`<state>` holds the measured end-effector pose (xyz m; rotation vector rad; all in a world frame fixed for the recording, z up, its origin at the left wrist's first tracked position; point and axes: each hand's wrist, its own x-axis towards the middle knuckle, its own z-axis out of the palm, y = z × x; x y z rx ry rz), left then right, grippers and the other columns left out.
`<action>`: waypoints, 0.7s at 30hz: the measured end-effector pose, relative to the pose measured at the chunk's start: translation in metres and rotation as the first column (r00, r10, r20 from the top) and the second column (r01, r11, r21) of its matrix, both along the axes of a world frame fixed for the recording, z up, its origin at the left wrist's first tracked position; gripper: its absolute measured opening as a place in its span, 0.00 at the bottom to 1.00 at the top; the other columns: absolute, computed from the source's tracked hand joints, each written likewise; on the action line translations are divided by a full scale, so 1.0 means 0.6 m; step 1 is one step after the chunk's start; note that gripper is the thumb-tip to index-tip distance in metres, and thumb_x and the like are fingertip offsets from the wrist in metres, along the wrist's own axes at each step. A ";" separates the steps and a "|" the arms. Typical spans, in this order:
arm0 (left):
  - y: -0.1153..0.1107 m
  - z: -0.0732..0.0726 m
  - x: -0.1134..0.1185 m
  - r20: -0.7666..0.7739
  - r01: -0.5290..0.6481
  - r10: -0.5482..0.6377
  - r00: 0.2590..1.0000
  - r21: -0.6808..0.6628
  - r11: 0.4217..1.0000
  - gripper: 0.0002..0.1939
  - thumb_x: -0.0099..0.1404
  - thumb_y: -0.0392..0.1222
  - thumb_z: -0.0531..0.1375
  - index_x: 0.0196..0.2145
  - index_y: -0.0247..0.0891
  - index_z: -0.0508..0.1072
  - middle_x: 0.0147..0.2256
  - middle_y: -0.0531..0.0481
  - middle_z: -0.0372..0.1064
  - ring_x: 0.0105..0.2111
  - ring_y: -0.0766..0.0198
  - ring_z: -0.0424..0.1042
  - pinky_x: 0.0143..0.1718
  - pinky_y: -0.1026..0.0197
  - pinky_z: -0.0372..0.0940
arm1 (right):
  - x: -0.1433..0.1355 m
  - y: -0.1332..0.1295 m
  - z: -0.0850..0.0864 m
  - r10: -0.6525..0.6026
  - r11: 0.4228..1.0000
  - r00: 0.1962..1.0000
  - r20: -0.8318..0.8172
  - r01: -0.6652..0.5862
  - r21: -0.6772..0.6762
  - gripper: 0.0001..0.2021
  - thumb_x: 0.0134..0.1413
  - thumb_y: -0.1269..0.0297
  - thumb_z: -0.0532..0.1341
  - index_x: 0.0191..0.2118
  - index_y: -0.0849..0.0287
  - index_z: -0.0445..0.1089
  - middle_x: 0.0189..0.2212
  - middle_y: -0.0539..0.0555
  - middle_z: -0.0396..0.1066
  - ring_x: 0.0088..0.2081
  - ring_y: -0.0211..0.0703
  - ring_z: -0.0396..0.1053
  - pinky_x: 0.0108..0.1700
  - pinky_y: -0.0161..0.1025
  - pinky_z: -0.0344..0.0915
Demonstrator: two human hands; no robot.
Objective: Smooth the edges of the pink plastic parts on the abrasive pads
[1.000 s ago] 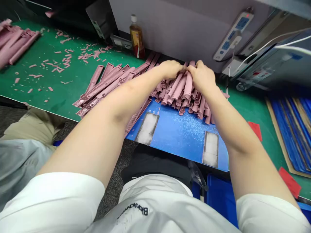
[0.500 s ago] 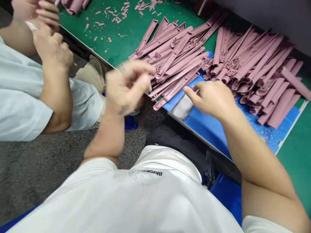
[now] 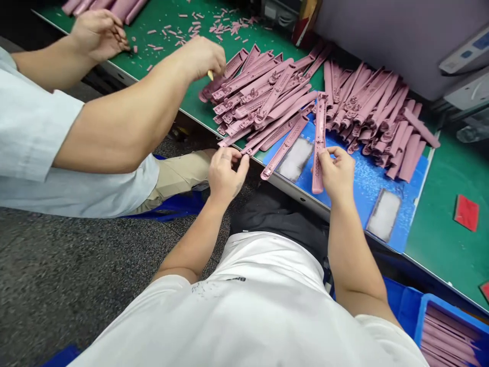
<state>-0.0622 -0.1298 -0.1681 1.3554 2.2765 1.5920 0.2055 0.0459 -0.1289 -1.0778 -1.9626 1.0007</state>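
Note:
My right hand [image 3: 338,171] pinches the near end of a long pink plastic strip [image 3: 320,137], its ribbed hollow side up, above the blue mat [image 3: 367,183]. My left hand [image 3: 227,173] is at the table's front edge with thumb and fingers apart, close to the near ends of the left pile of pink strips [image 3: 263,97]. I cannot tell whether its fingertips touch one. Between my hands, another pink strip [image 3: 284,148] lies aslant, its near end jutting past the table edge. A second pile of strips [image 3: 378,112] is heaped at the back of the mat.
At left, a co-worker's hand [image 3: 204,56] holds something with a yellow tip by the left pile. Pink scraps [image 3: 229,23] litter the green table [image 3: 168,25]. A red piece [image 3: 466,212] lies at right; a blue bin [image 3: 424,316] below holds pink strips.
My right hand now holds a pink strip. My left hand has moved down and right to the table edge. The co-worker's arm has reached across to the left pile. The view has shifted.

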 end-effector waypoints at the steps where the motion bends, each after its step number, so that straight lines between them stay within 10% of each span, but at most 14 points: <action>1: 0.004 0.003 -0.007 -0.054 -0.021 0.024 0.998 0.047 0.999 0.14 0.80 0.54 0.70 0.45 0.40 0.80 0.44 0.41 0.79 0.48 0.48 0.80 0.60 0.47 0.77 | 0.007 -0.023 0.004 -0.067 0.996 0.997 -0.045 0.065 -0.054 0.20 0.75 0.38 0.67 0.43 0.48 0.70 0.22 0.45 0.64 0.20 0.42 0.59 0.24 0.39 0.59; 3: 0.018 0.016 -0.011 -0.094 0.049 -0.040 0.995 0.090 0.995 0.18 0.81 0.58 0.71 0.52 0.41 0.82 0.50 0.39 0.79 0.54 0.45 0.80 0.66 0.45 0.76 | 0.017 -0.068 0.020 -0.094 0.986 0.991 -0.092 0.080 -0.146 0.19 0.71 0.39 0.73 0.48 0.48 0.73 0.23 0.44 0.66 0.21 0.41 0.59 0.25 0.39 0.57; 7: 0.058 0.054 0.007 0.054 0.284 -0.289 0.956 0.087 0.955 0.30 0.76 0.67 0.77 0.62 0.43 0.80 0.56 0.37 0.79 0.58 0.43 0.82 0.60 0.48 0.80 | 0.052 -0.134 0.069 0.279 0.906 0.957 -0.083 -0.291 -0.309 0.19 0.67 0.44 0.79 0.54 0.49 0.82 0.25 0.45 0.70 0.24 0.42 0.65 0.28 0.39 0.61; 10: 0.081 0.066 0.032 0.400 0.368 -0.391 0.829 0.136 0.920 0.32 0.72 0.70 0.79 0.56 0.43 0.79 0.39 0.46 0.77 0.37 0.53 0.83 0.36 0.58 0.78 | 0.099 -0.149 0.083 0.299 0.811 0.932 -0.204 -0.361 -0.460 0.24 0.68 0.38 0.78 0.58 0.50 0.85 0.29 0.50 0.77 0.24 0.45 0.71 0.27 0.42 0.67; 15: 0.068 0.060 0.124 0.750 0.339 -0.380 0.542 0.218 0.915 0.35 0.69 0.74 0.78 0.48 0.46 0.70 0.22 0.63 0.62 0.16 0.67 0.60 0.17 0.67 0.53 | 0.125 -0.134 0.048 0.032 0.922 0.863 -0.504 -0.221 -0.319 0.36 0.51 0.23 0.78 0.57 0.42 0.84 0.44 0.58 0.85 0.40 0.59 0.84 0.41 0.58 0.85; 18: 0.048 0.075 0.173 0.724 0.651 -0.503 0.472 0.099 0.753 0.32 0.74 0.73 0.75 0.52 0.43 0.75 0.23 0.59 0.69 0.18 0.65 0.66 0.21 0.64 0.59 | 0.113 -0.120 0.046 -0.065 0.992 0.798 -0.599 -0.014 -0.126 0.25 0.57 0.31 0.79 0.43 0.45 0.79 0.41 0.53 0.81 0.45 0.57 0.85 0.55 0.59 0.87; 21: 0.067 0.103 0.171 0.472 0.710 -0.568 0.674 -0.203 0.674 0.27 0.81 0.64 0.71 0.63 0.41 0.82 0.32 0.50 0.81 0.30 0.56 0.81 0.34 0.58 0.73 | 0.133 -0.103 0.072 -0.202 0.966 0.642 -0.740 0.254 -0.044 0.24 0.69 0.40 0.72 0.31 0.49 0.64 0.20 0.44 0.59 0.20 0.45 0.67 0.30 0.48 0.81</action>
